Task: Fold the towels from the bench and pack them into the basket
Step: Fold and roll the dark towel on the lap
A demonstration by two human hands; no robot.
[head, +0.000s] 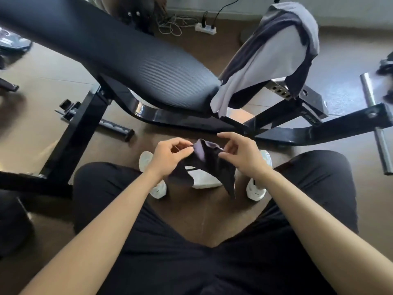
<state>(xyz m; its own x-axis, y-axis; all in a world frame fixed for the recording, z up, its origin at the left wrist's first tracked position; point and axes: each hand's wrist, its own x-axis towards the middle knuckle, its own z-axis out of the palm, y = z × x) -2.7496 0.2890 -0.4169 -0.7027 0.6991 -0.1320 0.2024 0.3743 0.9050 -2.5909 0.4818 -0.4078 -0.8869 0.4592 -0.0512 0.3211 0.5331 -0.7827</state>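
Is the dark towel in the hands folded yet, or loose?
Not folded. The dark towel hangs crumpled between the left hand and right hand, which pinch its top edge; its lower corners dangle unevenly.

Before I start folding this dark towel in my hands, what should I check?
1. Left hand pinches the dark towel: ok.
2. Right hand pinches it too: ok.
3. Towel spread flat: not ok, it hangs bunched between the hands.
4. Basket in sight: not ok, none in view.
5. Bench cleared: not ok, draped towels lie over its end.
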